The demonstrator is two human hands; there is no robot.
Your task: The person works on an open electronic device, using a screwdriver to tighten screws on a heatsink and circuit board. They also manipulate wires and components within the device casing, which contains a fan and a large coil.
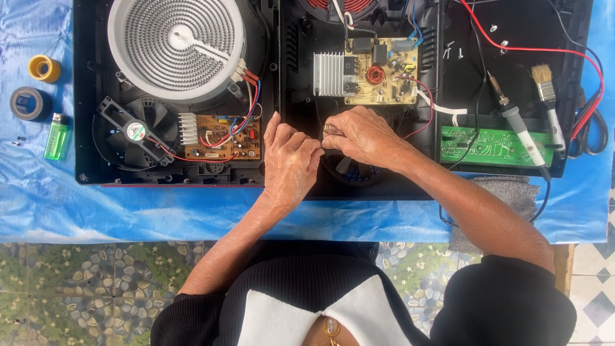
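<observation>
Both hands meet over the open cooktop base, beside the yellow circuit board: left hand and right hand fingers pinched narrow on something hidden. A slip could probably snag the red wire.

Bright, even daylight, sharp throughout, with soft glare on the wrinkled blue sheet left of the black casing and faint shadows.
</observation>
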